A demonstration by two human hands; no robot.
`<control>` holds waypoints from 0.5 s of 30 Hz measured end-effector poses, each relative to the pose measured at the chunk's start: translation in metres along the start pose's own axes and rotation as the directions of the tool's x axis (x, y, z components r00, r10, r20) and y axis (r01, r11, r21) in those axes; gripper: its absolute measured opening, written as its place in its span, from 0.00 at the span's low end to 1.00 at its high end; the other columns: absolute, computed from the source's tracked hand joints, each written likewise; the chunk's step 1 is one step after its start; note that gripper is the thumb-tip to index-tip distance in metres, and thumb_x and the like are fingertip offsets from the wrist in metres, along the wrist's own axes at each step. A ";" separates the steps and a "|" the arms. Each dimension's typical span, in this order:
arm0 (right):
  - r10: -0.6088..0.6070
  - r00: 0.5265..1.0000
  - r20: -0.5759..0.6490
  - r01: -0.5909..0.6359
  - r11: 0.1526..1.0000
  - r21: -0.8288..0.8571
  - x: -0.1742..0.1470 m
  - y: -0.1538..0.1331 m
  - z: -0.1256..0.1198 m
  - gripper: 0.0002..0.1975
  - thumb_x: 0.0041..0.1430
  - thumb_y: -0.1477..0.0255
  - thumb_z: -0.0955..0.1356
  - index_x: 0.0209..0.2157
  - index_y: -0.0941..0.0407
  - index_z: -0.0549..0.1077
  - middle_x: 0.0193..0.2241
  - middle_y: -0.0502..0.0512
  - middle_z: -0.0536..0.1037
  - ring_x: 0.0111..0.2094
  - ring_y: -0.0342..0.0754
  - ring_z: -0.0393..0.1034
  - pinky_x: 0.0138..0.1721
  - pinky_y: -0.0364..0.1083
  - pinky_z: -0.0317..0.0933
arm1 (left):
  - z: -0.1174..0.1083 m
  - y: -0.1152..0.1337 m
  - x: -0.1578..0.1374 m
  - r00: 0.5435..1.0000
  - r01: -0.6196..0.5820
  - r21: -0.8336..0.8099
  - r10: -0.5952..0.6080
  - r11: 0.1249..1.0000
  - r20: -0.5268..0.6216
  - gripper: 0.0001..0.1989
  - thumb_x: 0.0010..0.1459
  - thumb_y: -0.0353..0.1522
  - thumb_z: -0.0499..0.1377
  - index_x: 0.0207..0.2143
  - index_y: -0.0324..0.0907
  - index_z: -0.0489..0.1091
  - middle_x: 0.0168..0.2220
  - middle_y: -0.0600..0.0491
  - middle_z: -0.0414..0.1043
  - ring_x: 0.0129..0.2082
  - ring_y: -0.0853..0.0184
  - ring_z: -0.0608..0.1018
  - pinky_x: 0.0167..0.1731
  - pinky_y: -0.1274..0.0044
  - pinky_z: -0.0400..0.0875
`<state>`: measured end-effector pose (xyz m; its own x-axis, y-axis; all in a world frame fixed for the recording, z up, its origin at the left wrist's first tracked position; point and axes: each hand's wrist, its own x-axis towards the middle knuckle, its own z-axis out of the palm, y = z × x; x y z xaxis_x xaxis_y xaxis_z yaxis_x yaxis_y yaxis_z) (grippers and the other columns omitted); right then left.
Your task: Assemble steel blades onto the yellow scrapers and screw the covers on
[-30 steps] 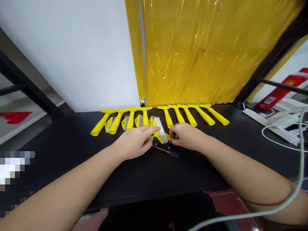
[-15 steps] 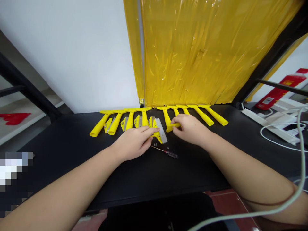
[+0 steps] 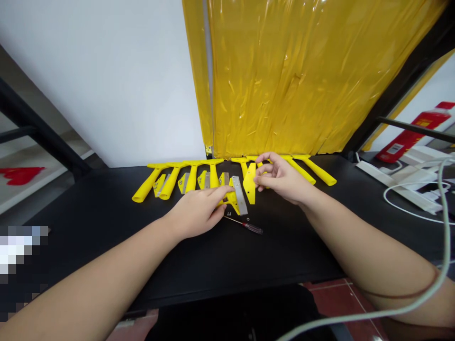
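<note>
My left hand (image 3: 199,210) is closed around a yellow scraper (image 3: 232,201), its fingers over the head. A bare metal blade (image 3: 240,195) lies along that head. With curled fingertips, my right hand (image 3: 279,177) pinches the right edge of a small yellow cover plate (image 3: 250,184) with holes, its flat face towards me. The plate is just right of the blade, apart from it. Below them is a screwdriver (image 3: 251,228) with a dark clear handle, its tip near my left hand. Small screws (image 3: 229,214) and a tiny ring-like piece (image 3: 248,219) lie beside its shaft.
Yellow scraper handles (image 3: 145,185) form a row at the back of the black table (image 3: 227,265), with several blade-and-plate sets (image 3: 184,183) between the left ones. More handles (image 3: 321,170) lie at right. A power strip (image 3: 401,182), red bottle (image 3: 414,132) and hanging cable (image 3: 446,227) are at right.
My right hand has turned the yellow plate from edge-on to face-on and raised its index finger. The scraper and blade in my left hand have shifted slightly towards me.
</note>
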<state>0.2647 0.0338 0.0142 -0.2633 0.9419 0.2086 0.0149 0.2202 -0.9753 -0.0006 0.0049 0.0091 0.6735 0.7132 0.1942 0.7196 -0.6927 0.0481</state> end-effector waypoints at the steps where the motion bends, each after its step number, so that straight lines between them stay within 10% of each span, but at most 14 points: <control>1: 0.036 0.999 0.018 -0.036 0.999 0.017 0.000 0.001 0.003 0.25 0.47 0.75 0.75 0.44 0.52 0.63 0.28 0.44 0.77 0.26 0.42 0.73 0.32 0.44 0.72 | 0.000 0.000 0.000 1.000 0.005 0.002 -0.005 1.000 0.003 0.21 0.71 0.35 0.51 0.64 0.46 0.62 0.52 0.49 0.80 0.44 0.57 0.84 0.42 0.65 0.78; 15: 0.189 0.979 0.080 -0.191 0.981 0.019 0.000 0.015 0.022 0.18 0.46 0.71 0.81 0.31 0.56 0.71 0.22 0.45 0.75 0.24 0.41 0.75 0.33 0.45 0.79 | 0.001 0.005 -0.001 0.998 -0.067 0.014 0.067 0.998 -0.007 0.23 0.70 0.34 0.51 0.66 0.51 0.62 0.51 0.50 0.80 0.44 0.60 0.83 0.41 0.69 0.77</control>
<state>0.2434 0.0310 -0.0026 -0.3324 0.9430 0.0140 0.0465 0.0312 -0.9984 0.0020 0.0011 0.0084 0.7193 0.6641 0.2040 0.6749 -0.7376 0.0214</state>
